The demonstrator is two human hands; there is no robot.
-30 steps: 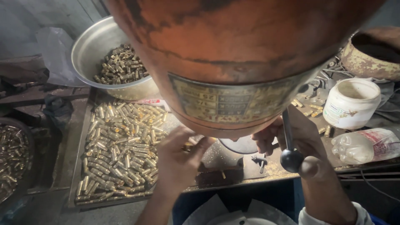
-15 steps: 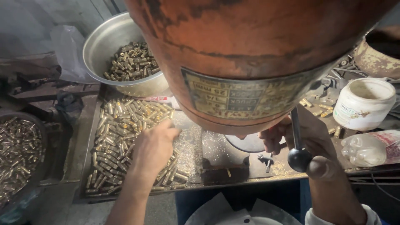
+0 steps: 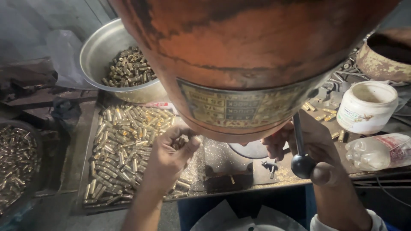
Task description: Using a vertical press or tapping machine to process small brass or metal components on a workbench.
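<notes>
Since the earlier frame our left hand [image 3: 169, 156] had curled over the brass pieces [image 3: 124, 141] at lower left, apparently pinching one. Our right hand [image 3: 310, 141] gripped the lever [image 3: 299, 147]; fingers risked being caught beneath the machine head [image 3: 248, 55].

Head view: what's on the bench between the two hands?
In the head view, between the left hand and the right hand lies a dark flat plate dusted with brass filings, under the big orange machine head.
</notes>
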